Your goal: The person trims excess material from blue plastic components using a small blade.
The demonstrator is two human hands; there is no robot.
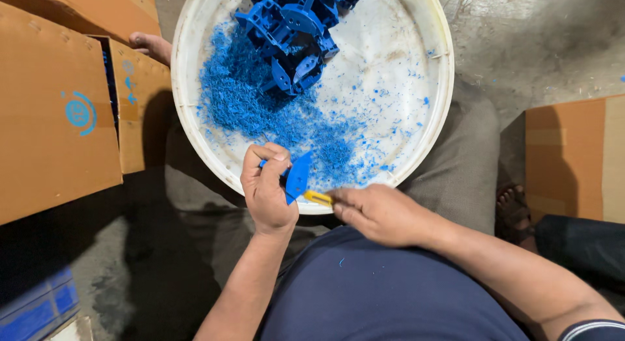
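My left hand [265, 190] grips a small blue plastic part [298, 176] over the near rim of a big round white basin [416, 152] resting on my lap. My right hand [376, 213] holds a yellow-handled knife [318, 198], its tip against the lower edge of the part. Blue plastic shavings [254, 103] cover the left and middle of the basin floor. A heap of blue plastic parts [293, 35] lies at the far side of the basin.
An open brown cardboard box [58, 120] stands at the left, touching the basin's rim. Another cardboard box [576, 159] sits at the right. A bare foot [150, 45] shows beyond the left box, and another person's foot [513, 207] at the right. Concrete floor lies beyond.
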